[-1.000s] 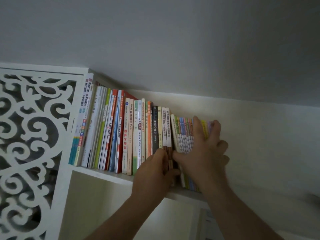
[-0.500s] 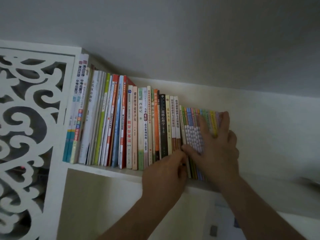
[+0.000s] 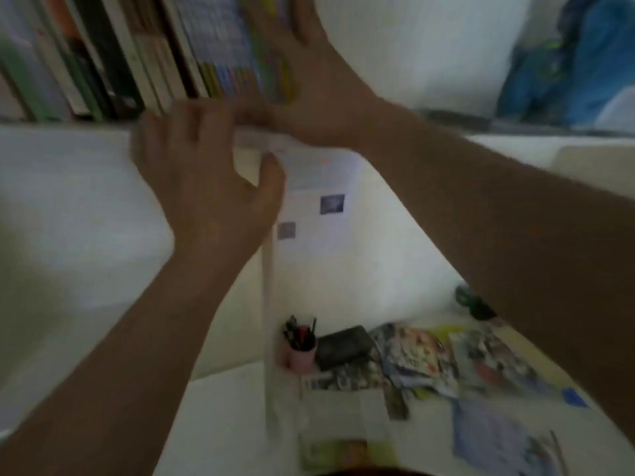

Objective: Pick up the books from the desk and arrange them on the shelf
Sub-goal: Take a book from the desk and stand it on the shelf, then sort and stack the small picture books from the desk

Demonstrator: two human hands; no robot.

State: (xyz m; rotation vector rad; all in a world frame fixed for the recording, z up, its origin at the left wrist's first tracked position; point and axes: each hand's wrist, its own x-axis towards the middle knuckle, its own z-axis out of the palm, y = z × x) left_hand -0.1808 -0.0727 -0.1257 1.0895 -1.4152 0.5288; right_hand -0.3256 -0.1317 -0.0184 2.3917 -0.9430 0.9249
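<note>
Right hand point(image 3: 309, 87) lies flat and wide on the books point(image 3: 220, 56) at 12 o'clock. Left hand point(image 3: 206, 173) hangs loose, holding nothing. More books point(image 3: 429, 355) wait on the desk point(image 3: 240, 407) at 5 o'clock; I think grabbing one comes next.

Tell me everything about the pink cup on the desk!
The pink cup is a small, round pen holder standing upright on the white desk, close to the wall. Dark and red pens poke out of its top. A black case lies right beside it. No hand touches it. The picture is blurry, so finer details are unclear.
</note>
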